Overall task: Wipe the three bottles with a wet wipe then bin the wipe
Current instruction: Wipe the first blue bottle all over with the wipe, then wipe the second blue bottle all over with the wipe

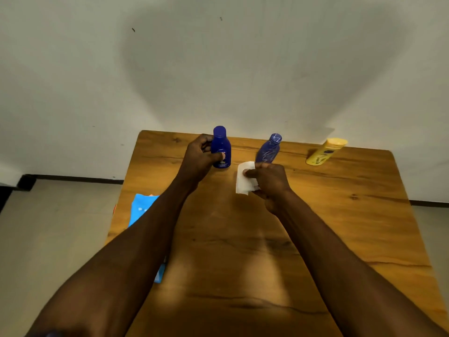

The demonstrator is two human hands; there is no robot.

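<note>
Both forearms reached up from the bottom edge across the wooden table (pixel 340 215), bare to the elbow. Under the left forearm, at the table's left edge, lay a blue packet (pixel 142 209) (its print too blurred to read, and most of it hidden by the arm).

Farther out, the left hand (pixel 200 158) gripped the dark blue bottle (pixel 220 148), fingers curled round its left side and thumb across the front label. That bottle stood upright, capped, near the table's far edge; whether its base touched the wood could not be told.

Just right of it, the right hand (pixel 269 183) pinched a white wipe (pixel 245 180), thumb pressed on its front face and fingers curled behind. The wipe hung flat between the two hands, apart from the dark blue bottle and just below the second one.

This second bottle (pixel 268 149), a paler blue-violet, stood behind the right hand, and appeared tilted to the right. Well apart, toward the far right corner, stood the yellow bottle (pixel 324 153), appearing to lean the same way (wide-angle distortion may account for both tilts). Behind the table rose a pale wall (pixel 218 69), with a dark skirting strip along the floor.
</note>
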